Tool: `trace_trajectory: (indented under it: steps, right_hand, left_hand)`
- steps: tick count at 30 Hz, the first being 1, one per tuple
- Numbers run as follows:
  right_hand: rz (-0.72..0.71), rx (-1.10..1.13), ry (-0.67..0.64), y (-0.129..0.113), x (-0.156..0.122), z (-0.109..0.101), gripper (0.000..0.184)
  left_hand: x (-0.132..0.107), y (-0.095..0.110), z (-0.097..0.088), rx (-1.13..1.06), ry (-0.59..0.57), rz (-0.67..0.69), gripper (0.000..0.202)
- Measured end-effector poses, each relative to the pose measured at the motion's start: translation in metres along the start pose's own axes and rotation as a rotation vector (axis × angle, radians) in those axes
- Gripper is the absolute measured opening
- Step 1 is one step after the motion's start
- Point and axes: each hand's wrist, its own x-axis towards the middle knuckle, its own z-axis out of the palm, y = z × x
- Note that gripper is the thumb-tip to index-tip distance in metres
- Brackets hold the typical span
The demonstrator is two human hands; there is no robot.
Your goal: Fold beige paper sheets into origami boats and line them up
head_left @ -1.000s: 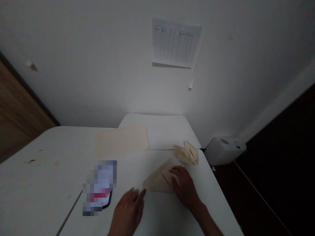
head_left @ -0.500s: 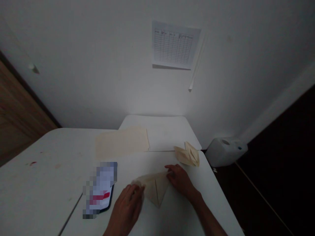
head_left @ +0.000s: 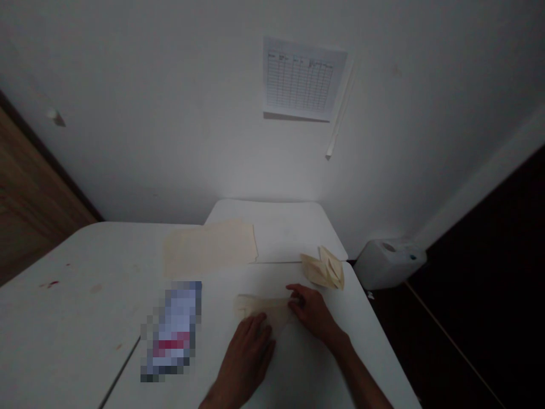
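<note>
A folded piece of thin cream paper (head_left: 279, 311) lies on the white table in front of me. My left hand (head_left: 249, 349) rests over its lower left part, fingers stretched across the paper and covering much of it. At the paper's right corner, my right hand (head_left: 313, 312) has its thumb and fingers closed on the edge, with the index finger sticking out. Just beyond that hand stands a folded paper shape (head_left: 324, 270) with raised pointed flaps.
Flat cream paper (head_left: 210, 247) lies at the back left of the table (head_left: 76, 318). A phone (head_left: 174, 329), partly pixelated, is to my left. A printed chart (head_left: 303, 79) hangs on the wall. A white plastic container (head_left: 389, 264) stands beyond the table's right edge.
My left hand has let go of the paper's left corner and moved right, onto the paper. The centre crease and lower point are now covered. My right hand stays at its corner.
</note>
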Motion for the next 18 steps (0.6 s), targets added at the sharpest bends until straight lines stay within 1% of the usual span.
trace_trajectory:
  steps: [4,10,16,18]
  right_hand:
    - [0.043,0.060,0.020,0.001,0.000,-0.005,0.040]
    - [0.096,0.160,-0.015,0.013,0.000,-0.003,0.047]
    - [0.132,0.309,0.001,0.018,0.000,-0.002,0.047]
    - [0.141,0.331,0.012,0.018,0.001,-0.001,0.047]
  left_hand:
    - [0.001,0.001,-0.001,0.016,-0.024,0.027,0.019]
    - [0.012,0.007,0.005,0.000,-0.028,0.055,0.012]
    - [0.026,0.006,0.008,-0.077,-0.029,0.017,0.012]
    - [0.029,0.005,0.009,-0.081,-0.012,0.021,0.013]
